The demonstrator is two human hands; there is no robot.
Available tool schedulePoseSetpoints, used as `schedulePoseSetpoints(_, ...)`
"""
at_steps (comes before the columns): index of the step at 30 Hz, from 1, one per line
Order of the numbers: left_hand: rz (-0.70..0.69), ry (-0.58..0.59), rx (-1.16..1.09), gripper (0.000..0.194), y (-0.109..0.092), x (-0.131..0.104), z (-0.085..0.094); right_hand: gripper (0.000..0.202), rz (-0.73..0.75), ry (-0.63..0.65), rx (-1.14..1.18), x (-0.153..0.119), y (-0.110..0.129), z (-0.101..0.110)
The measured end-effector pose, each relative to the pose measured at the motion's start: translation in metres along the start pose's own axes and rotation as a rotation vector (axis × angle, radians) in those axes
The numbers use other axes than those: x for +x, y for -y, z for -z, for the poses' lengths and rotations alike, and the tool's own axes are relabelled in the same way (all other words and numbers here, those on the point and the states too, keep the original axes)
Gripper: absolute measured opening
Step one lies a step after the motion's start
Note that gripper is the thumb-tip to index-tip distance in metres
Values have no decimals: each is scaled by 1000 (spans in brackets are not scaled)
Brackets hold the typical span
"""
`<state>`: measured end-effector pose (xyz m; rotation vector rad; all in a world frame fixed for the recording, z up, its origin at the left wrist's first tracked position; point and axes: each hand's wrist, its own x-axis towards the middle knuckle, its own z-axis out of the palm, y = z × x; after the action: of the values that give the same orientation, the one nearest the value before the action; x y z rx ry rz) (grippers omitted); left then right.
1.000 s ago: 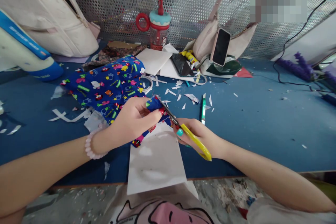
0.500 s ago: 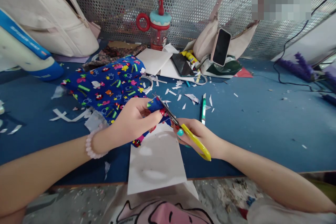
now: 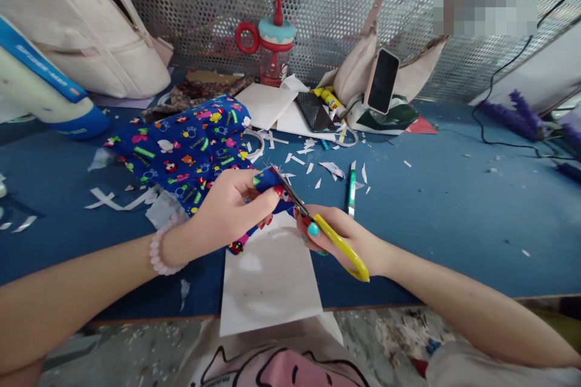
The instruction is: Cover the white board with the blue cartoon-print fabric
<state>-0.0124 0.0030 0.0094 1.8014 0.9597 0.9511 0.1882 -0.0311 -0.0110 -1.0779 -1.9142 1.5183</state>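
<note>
Pinched in the left hand (image 3: 227, 208) is an end of the blue patterned cloth (image 3: 181, 145); the right hand (image 3: 333, 233) grips the yellow-handled scissors (image 3: 338, 242), blades angled to 11 o'clock and against that end. Most of the cloth lies on the table (image 3: 454, 205), at 10 o'clock from the hands. From there too, paper (image 3: 270, 278) is at 6 o'clock, a green tool (image 3: 351, 190) between 2 and 3, a phone (image 3: 382, 81) at 1, and a cup (image 3: 275, 51) at 12.
</note>
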Motion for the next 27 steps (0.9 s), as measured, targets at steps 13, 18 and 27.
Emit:
schedulePoseSetpoints(13,-15,-2,32,29,-1,0,0,55,0,-16,6,3,-2,0)
schedulePoseSetpoints(18,8,21,22,29,-1,0,1,58,5,-4,35,1,-2,0)
schedulePoseSetpoints(27,-41,11,16,29,2,-2,2,62,1,14,34,1,0,0)
